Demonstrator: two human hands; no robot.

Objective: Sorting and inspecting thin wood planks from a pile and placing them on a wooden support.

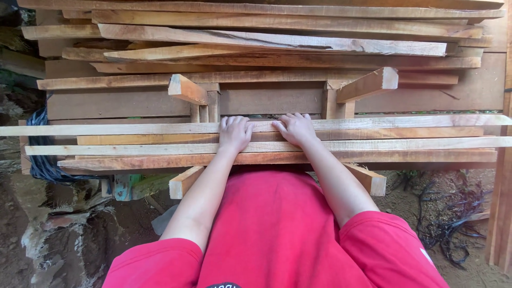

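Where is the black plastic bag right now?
The black bag sits at the left edge of the head view, tucked under the left ends of the near planks, well left of the left hand.

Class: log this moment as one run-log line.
left hand: flat on wooden slats | right hand: flat on same slats | nothing gripped

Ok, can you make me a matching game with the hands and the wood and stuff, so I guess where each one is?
Things:
1. left hand
2. right hand
3. black plastic
4. stacked planks

Places:
A. top of the picture, behind the long strips
B. flat on the long strips, nearer the picture's right
C. far left, under the strip ends
D. flat on the long strips, nearer the picture's left

Pairs: 1-D, 2-B, 3-C, 4-A
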